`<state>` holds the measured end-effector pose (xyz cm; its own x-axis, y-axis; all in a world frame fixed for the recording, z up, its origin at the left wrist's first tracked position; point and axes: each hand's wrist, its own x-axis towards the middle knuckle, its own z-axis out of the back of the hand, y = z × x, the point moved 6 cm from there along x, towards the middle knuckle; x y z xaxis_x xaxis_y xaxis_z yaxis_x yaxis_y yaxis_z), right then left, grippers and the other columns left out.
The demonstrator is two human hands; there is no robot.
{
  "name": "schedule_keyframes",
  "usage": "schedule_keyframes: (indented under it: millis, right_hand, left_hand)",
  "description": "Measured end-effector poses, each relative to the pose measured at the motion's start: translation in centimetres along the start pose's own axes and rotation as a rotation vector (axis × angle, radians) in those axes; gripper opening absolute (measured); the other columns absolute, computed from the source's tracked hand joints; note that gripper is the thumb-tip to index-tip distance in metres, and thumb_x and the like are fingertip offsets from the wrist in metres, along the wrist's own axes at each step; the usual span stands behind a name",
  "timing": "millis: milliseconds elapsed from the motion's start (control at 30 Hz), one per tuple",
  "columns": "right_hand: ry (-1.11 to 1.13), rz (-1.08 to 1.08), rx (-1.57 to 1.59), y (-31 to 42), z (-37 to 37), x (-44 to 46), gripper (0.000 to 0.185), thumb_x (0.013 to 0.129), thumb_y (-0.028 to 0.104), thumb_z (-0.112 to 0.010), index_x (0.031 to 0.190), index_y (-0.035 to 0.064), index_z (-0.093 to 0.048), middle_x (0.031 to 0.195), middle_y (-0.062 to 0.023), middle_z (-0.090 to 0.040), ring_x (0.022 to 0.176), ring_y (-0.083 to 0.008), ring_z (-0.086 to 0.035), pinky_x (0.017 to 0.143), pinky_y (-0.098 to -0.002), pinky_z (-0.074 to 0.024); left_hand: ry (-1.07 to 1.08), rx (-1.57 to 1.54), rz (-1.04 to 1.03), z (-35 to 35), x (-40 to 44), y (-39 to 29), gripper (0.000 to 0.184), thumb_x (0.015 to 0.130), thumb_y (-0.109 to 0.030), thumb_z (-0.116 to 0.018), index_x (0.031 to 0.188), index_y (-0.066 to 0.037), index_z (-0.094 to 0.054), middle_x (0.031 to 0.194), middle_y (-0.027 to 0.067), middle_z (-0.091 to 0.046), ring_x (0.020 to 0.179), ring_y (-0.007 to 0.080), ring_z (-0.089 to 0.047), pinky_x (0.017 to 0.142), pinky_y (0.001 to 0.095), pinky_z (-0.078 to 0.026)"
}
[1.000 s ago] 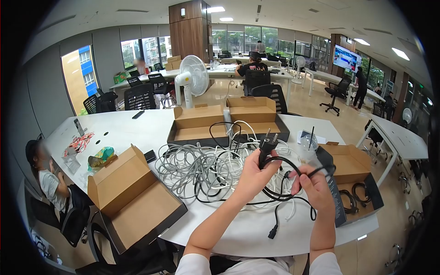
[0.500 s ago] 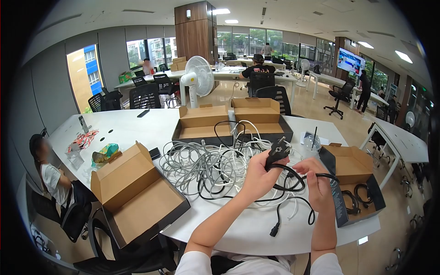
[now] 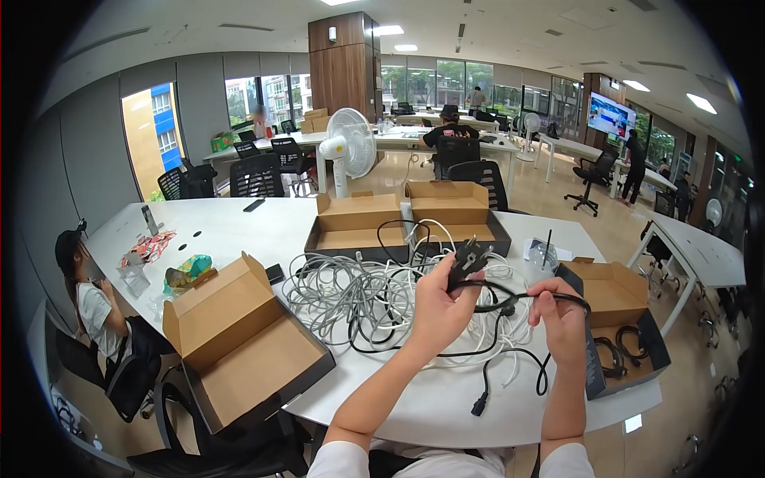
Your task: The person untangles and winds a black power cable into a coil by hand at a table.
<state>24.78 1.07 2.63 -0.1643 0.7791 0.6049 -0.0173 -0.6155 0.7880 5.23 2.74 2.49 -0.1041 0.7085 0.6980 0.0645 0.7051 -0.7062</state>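
Observation:
Raised over the table, my left hand (image 3: 442,315) is closed around the plug end of a black power cord (image 3: 470,261), its prongs pointing up. The cord loops out of that hand toward my right hand (image 3: 559,323), whose thumb and fingers pinch it. Below and left of my hands lies a tangle of grey and white cables (image 3: 335,299) with black cords mixed in. Near the table's front, a black connector (image 3: 479,405) rests on the white surface; I cannot tell whether it belongs to the held cord.
To the right, an open box (image 3: 629,384) holds coiled black cords (image 3: 612,358). Open cardboard boxes stand at the left (image 3: 247,362) and back (image 3: 355,231). A plastic cup (image 3: 542,256) with a straw is behind my right hand. A person (image 3: 103,311) sits at the left.
My left hand has moved slightly down and left with the plug. The right hand has closed into a pinch, and the cord between the hands is stretched straighter.

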Motion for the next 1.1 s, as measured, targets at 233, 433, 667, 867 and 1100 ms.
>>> schedule_keyframes:
  millis: [233, 433, 667, 867, 1100]
  right_hand:
    - [0.015, 0.158, 0.035, -0.1, -0.7, 0.5, 0.066, 0.101, 0.047, -0.033, 0.133, -0.0086, -0.045, 0.099, -0.0091, -0.062, 0.093, -0.0155, -0.06, 0.071, -0.026, -0.0469]
    - [-0.028, 0.102, -0.112, -0.1, -0.9, 0.5, 0.053, 0.101, 0.033, -0.043, 0.133, -0.0084, -0.046, 0.1, -0.009, -0.063, 0.092, -0.0156, -0.06, 0.074, -0.0268, -0.0482]
    - [0.038, 0.046, -0.417, 0.7, -1.3, 0.0, 0.039, 0.09, 0.01, -0.057, 0.125, -0.0076, -0.054, 0.098, -0.0159, -0.066, 0.085, -0.016, -0.065, 0.072, -0.0269, -0.0501]
    - [-0.029, -0.066, -0.4, 1.8, -0.7, -0.8, 0.022, 0.088, 0.004, -0.058, 0.105, -0.0083, -0.064, 0.078, -0.0112, -0.068, 0.06, -0.0129, -0.065, 0.055, -0.0215, -0.0483]
    - [-0.134, 0.111, -0.573, 3.4, 0.5, -1.0, 0.018, 0.084, 0.003, -0.063, 0.1, -0.0016, -0.067, 0.07, -0.0088, -0.063, 0.054, -0.0115, -0.057, 0.05, -0.0236, -0.0432]
  left_hand:
    - [0.322, 0.037, 0.056, -1.0, -0.9, -0.7, 0.018, 0.098, -0.012, -0.052, 0.109, 0.001, -0.056, 0.098, 0.001, -0.057, 0.078, 0.006, -0.05, 0.072, 0.0216, -0.044]
    - [0.406, -0.264, 0.351, -1.7, -1.2, 1.1, 0.021, 0.102, -0.023, -0.045, 0.096, -0.004, -0.05, 0.072, -0.0024, -0.048, 0.062, 0.0066, -0.045, 0.058, 0.0221, -0.042]
    - [0.337, -0.385, 0.359, -0.5, -0.7, -0.3, 0.022, 0.103, -0.029, -0.044, 0.097, -0.007, -0.046, 0.064, -0.0063, -0.036, 0.053, 0.0034, -0.03, 0.046, 0.0199, -0.028]
    - [0.141, -0.414, 0.282, 1.8, -0.2, -1.1, 0.023, 0.101, -0.029, -0.047, 0.095, -0.007, -0.049, 0.063, -0.007, -0.034, 0.05, 0.0031, -0.025, 0.045, 0.0205, -0.019]
    - [0.028, -0.539, 0.222, 3.5, 0.1, -2.3, 0.024, 0.101, -0.031, -0.047, 0.09, -0.009, -0.048, 0.06, -0.0083, -0.028, 0.048, 0.0027, -0.022, 0.043, 0.0215, -0.016]
